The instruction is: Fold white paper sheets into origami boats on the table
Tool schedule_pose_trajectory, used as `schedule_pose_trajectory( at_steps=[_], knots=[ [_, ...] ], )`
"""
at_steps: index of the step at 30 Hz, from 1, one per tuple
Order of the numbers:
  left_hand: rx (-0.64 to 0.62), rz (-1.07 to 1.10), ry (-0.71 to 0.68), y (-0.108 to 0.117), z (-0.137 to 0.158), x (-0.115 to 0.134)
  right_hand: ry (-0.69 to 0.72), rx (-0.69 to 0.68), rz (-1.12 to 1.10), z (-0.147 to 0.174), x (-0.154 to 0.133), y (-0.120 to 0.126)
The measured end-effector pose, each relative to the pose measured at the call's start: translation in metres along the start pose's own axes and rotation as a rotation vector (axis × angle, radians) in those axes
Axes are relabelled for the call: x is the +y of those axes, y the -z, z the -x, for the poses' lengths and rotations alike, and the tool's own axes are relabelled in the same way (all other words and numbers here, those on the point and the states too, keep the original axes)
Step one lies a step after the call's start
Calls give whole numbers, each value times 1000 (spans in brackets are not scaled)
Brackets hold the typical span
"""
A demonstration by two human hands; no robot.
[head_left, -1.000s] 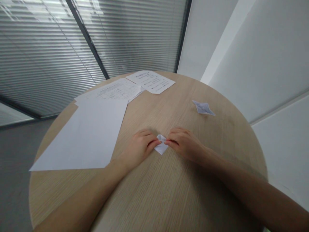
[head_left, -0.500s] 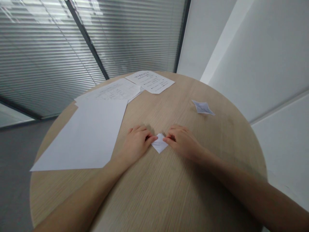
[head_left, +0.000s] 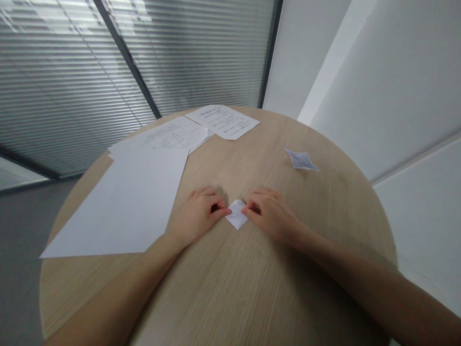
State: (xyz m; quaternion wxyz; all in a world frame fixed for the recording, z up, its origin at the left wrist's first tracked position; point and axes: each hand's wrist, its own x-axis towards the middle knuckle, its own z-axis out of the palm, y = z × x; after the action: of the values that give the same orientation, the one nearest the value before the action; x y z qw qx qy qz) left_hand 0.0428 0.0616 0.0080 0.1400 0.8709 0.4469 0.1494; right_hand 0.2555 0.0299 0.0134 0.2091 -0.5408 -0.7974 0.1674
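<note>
A small folded piece of white paper (head_left: 237,217), diamond-shaped with layered edges at its far corner, lies on the round wooden table (head_left: 216,293) between my hands. My left hand (head_left: 201,211) pinches its left corner between thumb and fingers. At the opposite corner, my right hand (head_left: 268,209) pinches the paper in the same way. Beyond my right hand lies a folded paper shape (head_left: 301,160) with pointed ends.
To the left, a large blank white sheet (head_left: 126,202) overhangs the table edge. Behind it are printed sheets (head_left: 173,132) and another printed page (head_left: 224,121). Window blinds (head_left: 201,53) and a pale wall (head_left: 396,81) stand past the table.
My left thumb has slid slightly outward toward the paper's left corner, baring more of the paper. My right hand has barely shifted. The whole view has drifted a little.
</note>
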Motion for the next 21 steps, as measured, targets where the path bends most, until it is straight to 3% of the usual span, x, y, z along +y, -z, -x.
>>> schedule_pose_trajectory(
  at_steps=[8, 12, 17, 21],
  knots=[
    [16, 100, -65, 1, 4, 4, 171, 75, -88, 6, 5, -2],
    [40, -4, -120, 4, 6, 6, 268, -4, -88, 8, 11, -2],
    [28, -24, -277, 6, 11, 5, 257, -118, 0, 10, 10, 4],
    [8, 24, -302, 6, 12, 5, 252, -182, 57, 11, 5, 8]
  ],
)
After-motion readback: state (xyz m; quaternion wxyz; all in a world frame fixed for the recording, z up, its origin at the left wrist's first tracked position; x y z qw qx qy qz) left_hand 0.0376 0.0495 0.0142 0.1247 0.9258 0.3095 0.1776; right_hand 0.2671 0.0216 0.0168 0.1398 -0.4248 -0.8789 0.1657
